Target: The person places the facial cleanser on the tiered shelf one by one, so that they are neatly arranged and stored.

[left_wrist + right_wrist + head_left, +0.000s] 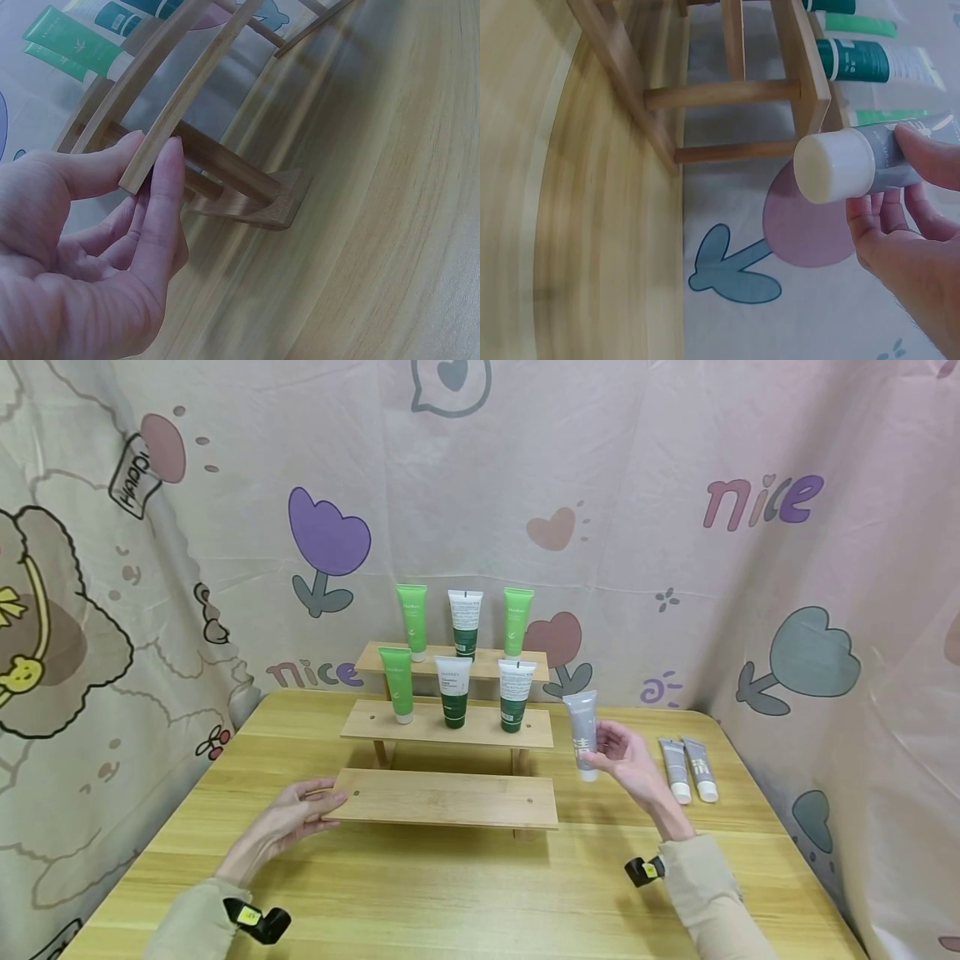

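My left hand (296,817) pinches the left end of the lowest tier of a three-tier wooden stand (450,797), thumb above and fingers below, as the left wrist view shows. In my right hand (628,762) is a grey tube (582,735) with a white cap, held cap down, in the air to the right of the stand. Its cap (834,166) is close to the right wrist camera. On the middle tier stand a green tube (398,685) and two white and dark green tubes (453,692). Nothing stands on the lowest tier.
The top tier (480,663) carries two green tubes (517,620) with a white and dark green tube (465,620) between them. Two more grey tubes (677,770) lie on the table (420,893) at the right. A printed curtain (600,460) hangs behind.
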{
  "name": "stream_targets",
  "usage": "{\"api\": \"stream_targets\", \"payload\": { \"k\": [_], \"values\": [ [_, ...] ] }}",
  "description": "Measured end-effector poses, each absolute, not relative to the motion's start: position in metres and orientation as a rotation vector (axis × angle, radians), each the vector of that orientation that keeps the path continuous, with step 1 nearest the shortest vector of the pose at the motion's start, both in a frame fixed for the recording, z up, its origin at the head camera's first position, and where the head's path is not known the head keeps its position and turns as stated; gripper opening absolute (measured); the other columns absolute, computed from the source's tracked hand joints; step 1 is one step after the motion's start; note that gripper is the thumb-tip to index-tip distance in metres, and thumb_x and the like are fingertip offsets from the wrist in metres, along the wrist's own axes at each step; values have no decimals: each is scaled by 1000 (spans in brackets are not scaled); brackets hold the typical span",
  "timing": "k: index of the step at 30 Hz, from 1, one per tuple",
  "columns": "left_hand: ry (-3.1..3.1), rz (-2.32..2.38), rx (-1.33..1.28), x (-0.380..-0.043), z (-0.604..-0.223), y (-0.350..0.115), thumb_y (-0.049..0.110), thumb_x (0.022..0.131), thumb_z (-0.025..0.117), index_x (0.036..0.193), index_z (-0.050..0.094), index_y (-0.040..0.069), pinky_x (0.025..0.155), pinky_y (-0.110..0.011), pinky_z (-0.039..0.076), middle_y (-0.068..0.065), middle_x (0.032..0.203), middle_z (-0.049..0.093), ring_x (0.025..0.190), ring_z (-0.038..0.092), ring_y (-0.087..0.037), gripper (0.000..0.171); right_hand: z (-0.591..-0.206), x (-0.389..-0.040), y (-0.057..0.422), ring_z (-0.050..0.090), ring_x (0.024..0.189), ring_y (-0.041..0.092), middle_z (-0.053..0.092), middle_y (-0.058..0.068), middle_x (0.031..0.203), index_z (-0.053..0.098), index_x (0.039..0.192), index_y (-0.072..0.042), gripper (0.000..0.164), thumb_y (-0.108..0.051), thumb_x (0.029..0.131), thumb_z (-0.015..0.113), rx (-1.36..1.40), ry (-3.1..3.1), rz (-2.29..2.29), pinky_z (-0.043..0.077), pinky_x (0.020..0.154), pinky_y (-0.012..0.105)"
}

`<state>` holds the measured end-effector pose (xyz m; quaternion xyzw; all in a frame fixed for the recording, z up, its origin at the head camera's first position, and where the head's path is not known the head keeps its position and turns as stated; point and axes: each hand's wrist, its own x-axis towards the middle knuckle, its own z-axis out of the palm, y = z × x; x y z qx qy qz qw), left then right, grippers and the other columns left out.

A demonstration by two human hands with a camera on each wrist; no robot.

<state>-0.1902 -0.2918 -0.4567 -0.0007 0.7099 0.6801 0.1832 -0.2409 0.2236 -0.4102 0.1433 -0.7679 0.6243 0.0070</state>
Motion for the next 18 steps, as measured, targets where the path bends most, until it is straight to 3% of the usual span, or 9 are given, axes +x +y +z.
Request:
{"api": "stream_targets", "payload": {
  "k": [5,9,12,16,18],
  "values": [
    [2012,1908,6,-189,-457,-292,14,102,61,152,1,-20,89,-26,62,-16,137,57,100,66,1,85,-406,-238,216,62,98,4,63,16,116,44,138,16,59,8,85,69,474,-2410,1946,54,92,14],
    [2013,1909,-19,-190,-456,-291,15,102,61,152,3,-19,90,-26,62,-20,141,53,99,66,0,84,-404,-237,210,62,97,4,64,5,109,45,136,18,58,10,84,69,497,-2388,1966,54,91,13],
    [2007,1913,-19,-190,-456,-291,15,101,61,152,3,-19,90,-26,62,-16,137,57,99,66,0,85,-404,-236,204,62,96,4,63,-1,105,46,135,18,57,11,83,69,511,-2368,1983,54,90,13],
    [2000,1919,-16,-190,-456,-291,14,101,62,152,2,-19,90,-26,62,-9,131,60,99,66,0,85,-403,-236,197,62,96,5,64,3,107,47,133,18,57,12,82,70,531,-2358,1991,55,91,14],
    [2000,1919,-18,-190,-456,-291,15,101,62,152,3,-19,90,-26,62,-14,133,59,99,66,0,85,-402,-235,193,62,97,5,64,8,110,47,133,18,57,12,81,71,534,-2359,1998,55,92,14]
  ]
}}
